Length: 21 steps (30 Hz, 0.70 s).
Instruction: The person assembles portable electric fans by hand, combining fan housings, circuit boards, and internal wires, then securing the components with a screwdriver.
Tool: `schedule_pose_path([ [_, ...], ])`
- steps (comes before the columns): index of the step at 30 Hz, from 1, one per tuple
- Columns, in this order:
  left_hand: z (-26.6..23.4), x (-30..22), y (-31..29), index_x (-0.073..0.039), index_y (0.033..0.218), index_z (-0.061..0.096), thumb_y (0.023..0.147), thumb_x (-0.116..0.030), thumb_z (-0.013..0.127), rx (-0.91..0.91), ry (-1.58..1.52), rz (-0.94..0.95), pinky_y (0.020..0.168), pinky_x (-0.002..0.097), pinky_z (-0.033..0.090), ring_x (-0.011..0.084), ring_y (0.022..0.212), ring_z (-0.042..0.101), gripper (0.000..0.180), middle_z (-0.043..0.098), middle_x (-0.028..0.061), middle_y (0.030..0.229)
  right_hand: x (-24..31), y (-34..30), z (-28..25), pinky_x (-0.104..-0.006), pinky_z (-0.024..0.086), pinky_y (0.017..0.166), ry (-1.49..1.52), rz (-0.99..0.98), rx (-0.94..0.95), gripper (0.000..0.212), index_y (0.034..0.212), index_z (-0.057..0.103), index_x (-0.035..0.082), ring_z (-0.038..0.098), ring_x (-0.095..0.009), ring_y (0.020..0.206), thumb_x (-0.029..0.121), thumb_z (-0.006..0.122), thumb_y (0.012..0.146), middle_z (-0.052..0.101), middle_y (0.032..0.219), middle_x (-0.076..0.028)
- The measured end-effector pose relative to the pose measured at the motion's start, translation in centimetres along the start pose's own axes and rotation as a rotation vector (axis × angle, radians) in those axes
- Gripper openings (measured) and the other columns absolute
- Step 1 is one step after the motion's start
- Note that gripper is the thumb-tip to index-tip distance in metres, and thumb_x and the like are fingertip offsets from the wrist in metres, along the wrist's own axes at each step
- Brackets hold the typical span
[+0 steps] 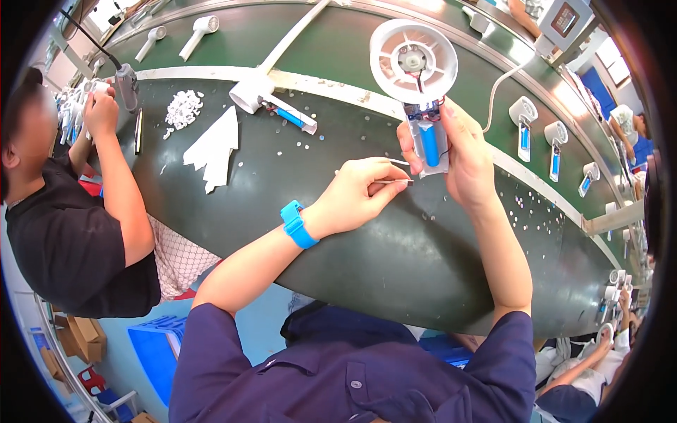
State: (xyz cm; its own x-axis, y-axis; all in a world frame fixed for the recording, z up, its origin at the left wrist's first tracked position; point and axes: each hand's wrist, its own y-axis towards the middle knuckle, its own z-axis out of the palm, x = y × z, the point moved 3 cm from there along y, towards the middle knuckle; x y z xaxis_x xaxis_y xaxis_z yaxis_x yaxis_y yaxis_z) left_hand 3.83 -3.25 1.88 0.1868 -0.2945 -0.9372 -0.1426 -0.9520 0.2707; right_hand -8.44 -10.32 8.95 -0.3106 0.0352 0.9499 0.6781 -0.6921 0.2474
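Note:
My right hand (pixel 464 151) grips a white handheld fan (pixel 414 60) by its opened handle, raised above the bench. A blue battery cell (pixel 429 146) and a small circuit board with wires show in that handle. Below and left of it, my left hand (pixel 360 194) pinches a thin, pale stick-like tool (pixel 388 182); its exact kind I cannot make out. The tool's tip lies close to the handle's lower end. Another opened white fan (pixel 252 94) rests on the bench farther left, its blue battery exposed.
On the dark green bench (pixel 338 257) lie a heap of small white pieces (pixel 184 109), a torn white sheet (pixel 215 149) and scattered bits. Beyond a pale rail (pixel 352 92), several fans lie on the conveyor (pixel 493 88). A co-worker (pixel 77 233) in black sits at the left.

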Motion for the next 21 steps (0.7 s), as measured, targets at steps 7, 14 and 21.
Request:
schedule_pose_path([
  [7, 0.1, -0.4, 0.0, 0.002, 0.092, 0.064, 0.084, -0.001, 0.063, 0.012, 0.168, 0.141, 0.056, 0.027, 0.045, 0.0132, 0.063, 0.057, 0.009, 0.058, 0.0079, 0.078, -1.1, 1.7, 0.3, -0.0242, 0.043, 0.048, -0.016, -0.023, 0.004, 0.038, 0.108, 0.05, -0.002, 0.053, -0.013, 0.054, 0.032, 0.034, 0.1, 0.06, 0.077, -0.014],
  [14, 0.2, 0.8, -0.2, 0.002, 0.093, 0.061, 0.079, 0.0, 0.063, 0.035, 0.359, 0.353, 0.061, 0.0379, 0.046, 0.0293, 0.069, 0.056, 0.013, 0.054, 0.012, 0.077, -5.4, 13.9, 3.6, -0.0274, 0.047, 0.053, -0.211, 0.171, 0.003, 0.023, 0.104, 0.049, 0.0, 0.057, -0.011, 0.062, 0.02, 0.049, 0.093, 0.06, 0.087, -0.011],
  [21, 0.6, -0.5, 1.1, 0.002, 0.097, 0.061, 0.075, 0.002, 0.064, 0.055, 0.442, 0.439, 0.065, 0.0382, 0.048, 0.0305, 0.075, 0.057, 0.023, 0.057, 0.0131, 0.082, -16.4, 30.8, 3.7, -0.0351, 0.051, 0.055, -0.689, 0.069, -0.063, 0.021, 0.076, 0.061, -0.009, 0.064, -0.023, 0.06, 0.012, 0.057, 0.078, 0.063, 0.072, -0.018],
])
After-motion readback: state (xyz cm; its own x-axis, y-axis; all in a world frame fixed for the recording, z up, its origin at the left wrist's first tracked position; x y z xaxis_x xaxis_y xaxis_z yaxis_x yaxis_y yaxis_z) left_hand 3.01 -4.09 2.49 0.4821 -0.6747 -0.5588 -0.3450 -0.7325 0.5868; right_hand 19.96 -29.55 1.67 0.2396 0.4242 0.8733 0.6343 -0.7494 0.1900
